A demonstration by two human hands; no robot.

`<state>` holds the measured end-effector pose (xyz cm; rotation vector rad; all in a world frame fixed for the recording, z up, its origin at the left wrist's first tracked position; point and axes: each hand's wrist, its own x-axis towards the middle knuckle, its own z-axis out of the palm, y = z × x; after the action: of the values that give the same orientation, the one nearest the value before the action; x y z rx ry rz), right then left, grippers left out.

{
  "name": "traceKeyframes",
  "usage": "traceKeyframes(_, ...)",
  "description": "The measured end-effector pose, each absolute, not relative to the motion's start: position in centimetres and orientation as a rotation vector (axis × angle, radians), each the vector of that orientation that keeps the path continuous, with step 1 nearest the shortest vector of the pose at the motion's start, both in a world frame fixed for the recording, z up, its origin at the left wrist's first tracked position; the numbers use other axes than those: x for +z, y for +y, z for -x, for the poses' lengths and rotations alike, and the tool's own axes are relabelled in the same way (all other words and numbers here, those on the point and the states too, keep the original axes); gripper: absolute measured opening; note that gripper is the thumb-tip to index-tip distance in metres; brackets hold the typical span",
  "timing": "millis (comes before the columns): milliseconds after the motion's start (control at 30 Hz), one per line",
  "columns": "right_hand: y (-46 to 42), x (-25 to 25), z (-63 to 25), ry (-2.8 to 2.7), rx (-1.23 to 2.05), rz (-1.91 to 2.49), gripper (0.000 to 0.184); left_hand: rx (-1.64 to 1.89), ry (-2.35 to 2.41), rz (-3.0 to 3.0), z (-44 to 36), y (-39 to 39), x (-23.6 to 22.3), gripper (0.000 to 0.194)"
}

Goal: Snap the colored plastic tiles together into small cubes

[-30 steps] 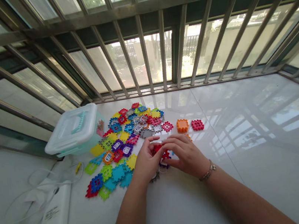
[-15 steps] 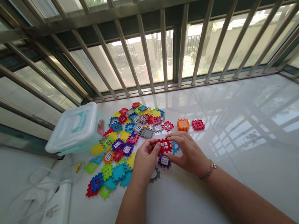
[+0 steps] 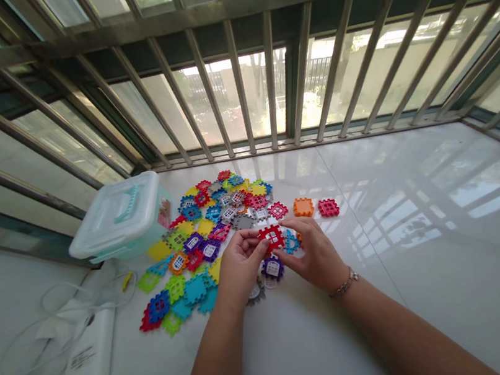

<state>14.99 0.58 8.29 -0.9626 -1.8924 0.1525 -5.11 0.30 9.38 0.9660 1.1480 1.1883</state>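
My left hand [image 3: 243, 265] pinches a red square window block [image 3: 271, 237] by its left side, thumb on top. The block has toothed edges and a white window in its middle. My right hand [image 3: 314, 256] reaches round its right side, index fingertip at the upper corner and thumb at the lower edge. Just past the block, partly behind my right fingers, lies a blue arched piece [image 3: 291, 241]. A purple window block [image 3: 272, 267] rests below the held block. Beside my left wrist a grey toothed piece [image 3: 256, 293] is partly hidden.
Many coloured toothed blocks [image 3: 196, 289] spread over the white floor to the left. An orange block [image 3: 303, 207] and a pink-red block [image 3: 328, 208] lie to the right. A lidded box [image 3: 116, 217], a white power bank [image 3: 88, 359] and cables stand left; metal railings [image 3: 239, 89] rise behind.
The red block has turned slightly between my hands. The whole view has shifted a little. The loose blocks stay where they were.
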Motion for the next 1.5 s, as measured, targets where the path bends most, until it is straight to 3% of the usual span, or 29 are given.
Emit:
traceKeyframes(200,0.6,8.1,-15.0,-1.896,0.155,0.969,0.077,1.181,1.125,-0.988,5.0,0.3,9.3,0.052)
traceKeyframes(700,1.2,8.8,-16.5,-1.823,0.036,0.976,0.070,1.217,1.186,-1.068,5.2,0.1,9.6,0.054)
traceKeyframes(900,3.6,8.7,-21.5,-1.548,-0.061,1.321,0.063,1.220,1.322,-1.144,5.7,0.1,9.3,0.050)
traceKeyframes(1200,6.0,5.5,-25.7,-1.549,0.187,1.645,0.078,1.194,1.344,-1.190,6.1,0.4,8.4,0.043)
traceKeyframes(1500,6.2,5.0,-26.8,-1.561,0.200,1.770,0.082,1.181,1.342,-1.197,6.1,0.4,8.4,0.041)
